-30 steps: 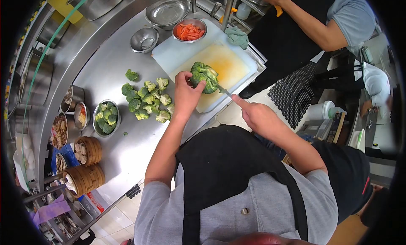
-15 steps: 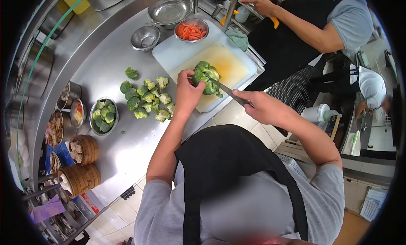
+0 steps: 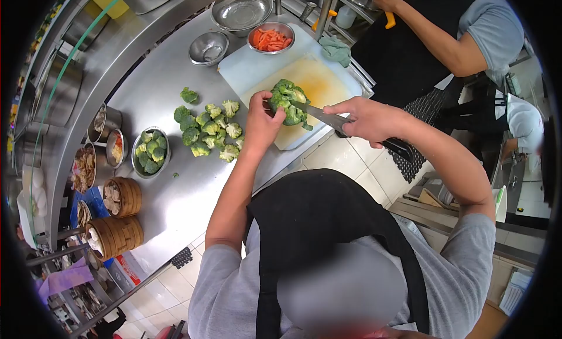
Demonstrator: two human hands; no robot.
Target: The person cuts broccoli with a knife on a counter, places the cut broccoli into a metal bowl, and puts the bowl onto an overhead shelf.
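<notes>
My left hand (image 3: 263, 121) grips a large head of broccoli (image 3: 285, 99) above the near left part of the cutting board (image 3: 234, 75). In my right hand (image 3: 366, 121) is a knife (image 3: 328, 117); its black handle shows behind the fingers, and its blade tip meets the right side of the broccoli head. Cut florets (image 3: 205, 127) lie loose on the steel table, left of my left hand. More florets fill a metal bowl (image 3: 166, 157) farther left. A bowl of red slices (image 3: 272, 39) stands at the board's far corner.
Two empty metal bowls (image 3: 209, 48) (image 3: 242, 10) stand at the back. A green cloth (image 3: 335, 51) lies at the board's far right corner. Bamboo steamers (image 3: 122, 197) and food containers (image 3: 116, 148) line the left. One person (image 3: 433, 40) stands beyond the board, another (image 3: 523, 125) farther right.
My right hand has moved right and upward, drawing the knife back so more blade shows. My left hand still holds the broccoli. The view has shifted slightly.
</notes>
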